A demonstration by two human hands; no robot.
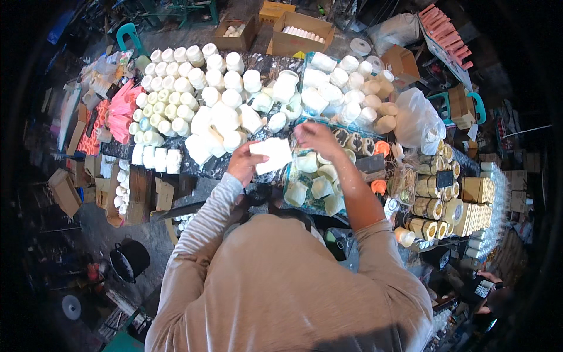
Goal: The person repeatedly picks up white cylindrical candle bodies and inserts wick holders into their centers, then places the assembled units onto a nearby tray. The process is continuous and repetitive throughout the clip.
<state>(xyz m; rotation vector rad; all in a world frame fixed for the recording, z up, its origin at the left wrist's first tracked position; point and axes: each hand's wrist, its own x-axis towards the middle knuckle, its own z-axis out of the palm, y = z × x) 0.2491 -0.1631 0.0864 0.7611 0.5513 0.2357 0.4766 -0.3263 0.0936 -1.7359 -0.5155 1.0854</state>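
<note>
My left hand (242,164) is closed on the left side of a white wax block (272,155), held up over the near edge of the table. Just beyond the block's right corner is my right hand (315,138), apart from it. Motion smears the right fingers, so whether they pinch anything is hidden. Below that hand lie several pale greenish-white wax pieces (322,187) on a teal plastic sheet (311,207). Bigger white wax pieces (224,118) are heaped past my left hand, with rows of short white candles (172,70) further left.
More white candles (350,110) crowd the far right part, beside a clear plastic bag (419,120). To the right stand gold-banded jars (427,207) and orange pieces (379,186). Pink wax pieces (124,111) lie far left. Cardboard boxes (303,44) and a black pot (130,259) are on the floor.
</note>
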